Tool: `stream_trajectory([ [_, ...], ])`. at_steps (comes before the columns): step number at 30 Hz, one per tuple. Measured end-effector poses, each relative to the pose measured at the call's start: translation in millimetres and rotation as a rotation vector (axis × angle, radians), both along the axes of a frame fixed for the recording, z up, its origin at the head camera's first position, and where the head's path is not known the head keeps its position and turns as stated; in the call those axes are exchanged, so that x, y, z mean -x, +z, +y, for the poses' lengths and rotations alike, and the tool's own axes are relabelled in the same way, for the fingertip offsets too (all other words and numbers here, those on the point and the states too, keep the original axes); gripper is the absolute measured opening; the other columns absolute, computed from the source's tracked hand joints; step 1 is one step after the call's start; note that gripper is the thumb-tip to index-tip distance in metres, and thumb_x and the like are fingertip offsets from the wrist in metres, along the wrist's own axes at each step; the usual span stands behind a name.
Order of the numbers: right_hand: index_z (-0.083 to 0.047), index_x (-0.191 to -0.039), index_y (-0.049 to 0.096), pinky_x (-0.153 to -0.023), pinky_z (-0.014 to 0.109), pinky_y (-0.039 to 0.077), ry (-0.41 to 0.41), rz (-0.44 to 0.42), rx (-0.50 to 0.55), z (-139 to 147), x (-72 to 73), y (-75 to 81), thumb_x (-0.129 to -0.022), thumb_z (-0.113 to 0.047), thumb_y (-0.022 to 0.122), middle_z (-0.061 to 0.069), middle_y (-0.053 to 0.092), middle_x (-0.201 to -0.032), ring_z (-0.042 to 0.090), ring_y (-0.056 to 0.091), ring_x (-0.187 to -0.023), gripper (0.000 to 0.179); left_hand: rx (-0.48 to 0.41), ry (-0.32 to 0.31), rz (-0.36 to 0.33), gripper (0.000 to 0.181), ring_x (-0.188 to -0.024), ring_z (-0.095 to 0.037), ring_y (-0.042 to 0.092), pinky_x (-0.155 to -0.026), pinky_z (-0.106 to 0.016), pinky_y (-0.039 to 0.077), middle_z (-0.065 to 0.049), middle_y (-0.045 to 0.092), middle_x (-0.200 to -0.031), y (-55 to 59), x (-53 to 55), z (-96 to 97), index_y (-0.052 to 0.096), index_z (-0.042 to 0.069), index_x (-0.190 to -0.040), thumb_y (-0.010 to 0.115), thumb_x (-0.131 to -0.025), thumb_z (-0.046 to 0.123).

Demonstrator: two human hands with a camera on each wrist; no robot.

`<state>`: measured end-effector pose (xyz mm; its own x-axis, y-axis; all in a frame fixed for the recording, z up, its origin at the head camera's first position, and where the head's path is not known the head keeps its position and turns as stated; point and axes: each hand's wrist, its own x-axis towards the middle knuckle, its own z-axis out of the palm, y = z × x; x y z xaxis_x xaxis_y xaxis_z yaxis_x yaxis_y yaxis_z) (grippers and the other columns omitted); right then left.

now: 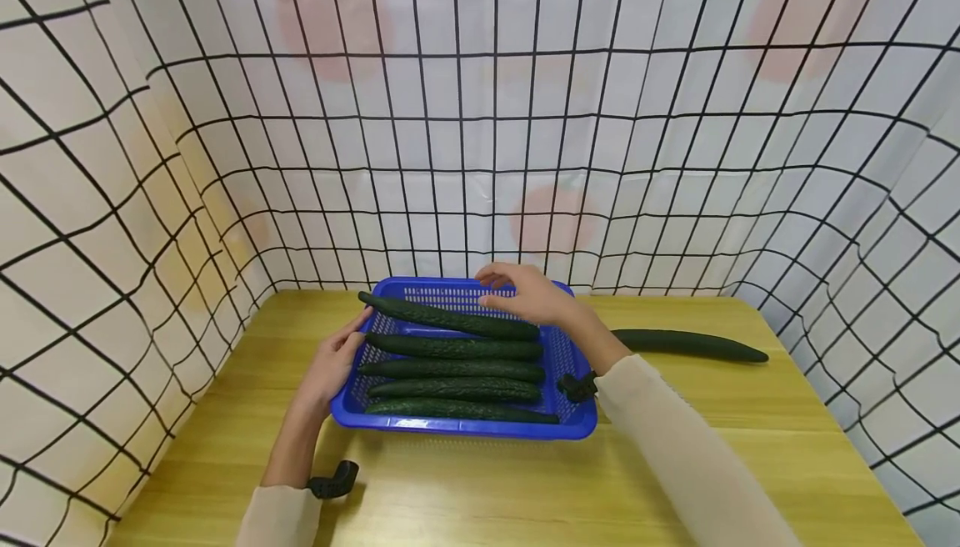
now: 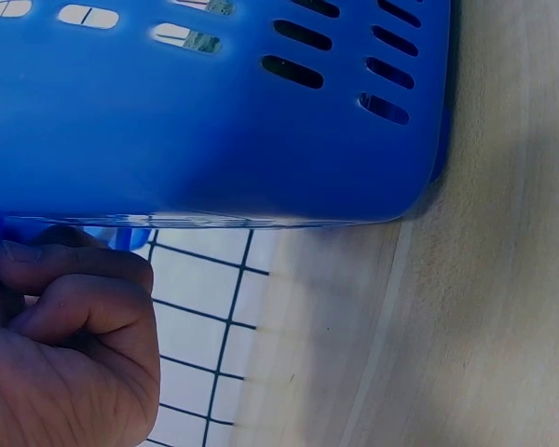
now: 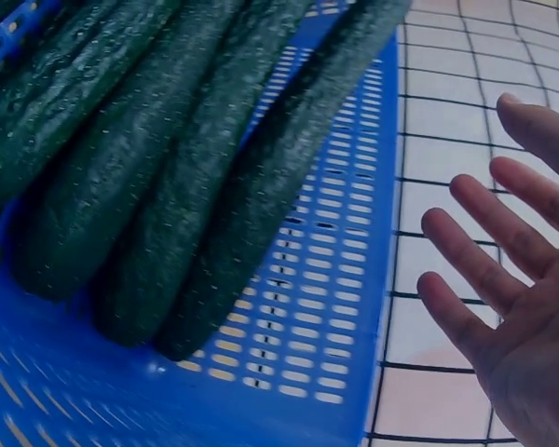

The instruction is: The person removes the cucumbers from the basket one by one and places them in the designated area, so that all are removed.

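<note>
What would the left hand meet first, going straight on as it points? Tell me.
The blue perforated basket, whose left rim the left hand holds. Past that, probably the cucumbers inside, though depth is hard to judge.

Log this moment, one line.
Left hand: grips blue plastic basket | right hand: empty, near basket | long green cucumbers: five in basket, one on wooden table

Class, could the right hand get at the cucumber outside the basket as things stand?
Probably yes: the right hand holds nothing, and most of that cucumber lies uncovered on the table.
</note>
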<state>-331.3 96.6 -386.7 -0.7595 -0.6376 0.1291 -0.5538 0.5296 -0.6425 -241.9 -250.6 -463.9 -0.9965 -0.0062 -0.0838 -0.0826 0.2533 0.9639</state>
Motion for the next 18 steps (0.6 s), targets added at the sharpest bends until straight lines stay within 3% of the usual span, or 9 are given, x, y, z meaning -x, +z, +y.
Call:
stream_trajectory([
  [6, -0.007, -0.145, 0.056, -0.107, 0.051, 0.047, 0.005, -0.030, -0.054, -10.6, 5.6, -12.5, -0.101, -0.030, 0.066, 0.012, 0.061, -0.143, 0.030, 0.059, -0.129, 0.051, 0.002, -0.001, 0.005, 0.050, -0.156, -0.032, 0.024, -0.124, -0.055, 0.023, -0.005, 0.027, -0.170, -0.4, 1.5, -0.9, 0.042, 0.035, -0.158, 0.041, -0.109, 0.026],
  [18, -0.012, -0.147, 0.055, -0.109, 0.050, 0.046, 0.000, -0.116, -0.152, -25.6, 10.8, -40.3, -0.100, -0.034, 0.067, 0.010, 0.060, -0.145, 0.031, 0.056, -0.133, 0.053, 0.006, 0.005, 0.008, 0.050, -0.154, -0.032, 0.027, -0.122, -0.053, 0.026, -0.006, 0.027, -0.169, 3.4, -1.2, 1.5, 0.040, 0.032, -0.159, 0.040, -0.109, 0.025],
])
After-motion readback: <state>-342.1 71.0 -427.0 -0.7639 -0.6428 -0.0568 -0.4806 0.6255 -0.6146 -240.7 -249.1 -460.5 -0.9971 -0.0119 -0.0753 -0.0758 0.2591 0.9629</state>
